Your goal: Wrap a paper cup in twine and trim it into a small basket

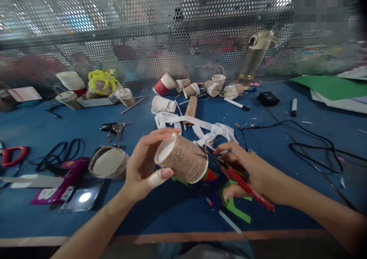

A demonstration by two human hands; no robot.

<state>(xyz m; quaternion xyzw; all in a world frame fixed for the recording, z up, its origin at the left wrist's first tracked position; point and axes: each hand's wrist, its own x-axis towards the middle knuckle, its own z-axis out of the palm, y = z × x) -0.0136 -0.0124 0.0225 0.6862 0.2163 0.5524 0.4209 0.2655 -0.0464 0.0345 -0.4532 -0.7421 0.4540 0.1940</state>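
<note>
My left hand, with a tan bandage round the thumb, is wrapped about a paper cup wound with brown twine. The cup lies tilted on its side in the air, its white rim facing lower right. In my right hand is a pair of red-handled pliers. Their dark jaws reach the cup's right side, by a small twine loop; whether they grip it I cannot tell. White lace ribbon lies just behind the cup. Green paper scraps lie beneath my right hand.
To the left lie a purple glue gun, a phone, keys, red-handled scissors and another twine-wrapped cup. Along the back stand small cups, a twine spool and a bottle before a perforated metal panel. A black cable loops at right.
</note>
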